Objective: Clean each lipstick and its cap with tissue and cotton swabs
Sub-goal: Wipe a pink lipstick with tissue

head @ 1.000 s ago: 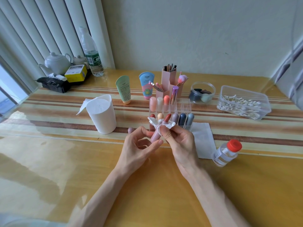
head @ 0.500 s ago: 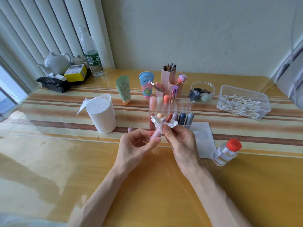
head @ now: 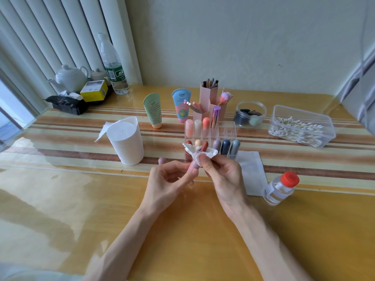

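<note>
Left hand (head: 170, 179) is pinching the lower end of the pink lipstick (head: 192, 166) between thumb and fingers, with the tube tilting up and away from me. Right hand (head: 225, 177) is pinching a crumpled tissue (head: 193, 152) around the tube's upper part, fingers curled tight on it. The reddish bullet is sticking out above the tissue.

Both hands are hovering over the desk (head: 60, 199), just in front of the clear rack (head: 229, 128) and overlapping its front row in view.

The pink cap (head: 162, 160) is sitting on the desk at the rack's front-left, just behind my left fingers; can't tell if they're touching.

The rack is holding capped lipsticks in two rows. The tissue roll (head: 126, 140) is standing left of the rack. The swab tub (head: 300, 126) is sitting to the rack's right, well apart. A white sheet (head: 251, 171) is lying flat at the rack's front-right, and the red-capped bottle (head: 281, 188) is standing just past it.
</note>
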`<action>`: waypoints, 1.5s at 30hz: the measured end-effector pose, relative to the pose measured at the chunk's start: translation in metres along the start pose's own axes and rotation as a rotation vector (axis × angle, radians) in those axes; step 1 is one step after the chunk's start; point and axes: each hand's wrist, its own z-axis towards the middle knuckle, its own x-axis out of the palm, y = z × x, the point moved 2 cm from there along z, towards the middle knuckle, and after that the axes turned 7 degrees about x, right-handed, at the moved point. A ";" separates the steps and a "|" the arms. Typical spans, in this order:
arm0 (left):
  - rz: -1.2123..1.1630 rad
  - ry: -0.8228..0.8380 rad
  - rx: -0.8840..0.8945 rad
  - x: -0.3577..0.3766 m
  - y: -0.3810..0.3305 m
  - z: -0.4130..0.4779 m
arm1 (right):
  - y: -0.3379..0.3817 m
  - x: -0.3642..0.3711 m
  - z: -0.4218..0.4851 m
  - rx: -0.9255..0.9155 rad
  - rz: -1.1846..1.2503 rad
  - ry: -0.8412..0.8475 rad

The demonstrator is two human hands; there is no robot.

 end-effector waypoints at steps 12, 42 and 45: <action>-0.001 -0.071 0.090 -0.003 -0.004 0.003 | 0.005 -0.008 0.000 -0.011 -0.067 -0.126; 0.558 -0.327 0.013 -0.022 0.039 0.033 | -0.009 -0.013 0.006 0.048 -0.437 -0.059; 0.575 -0.323 0.005 -0.022 0.039 0.032 | -0.009 -0.013 0.006 0.059 -0.452 -0.065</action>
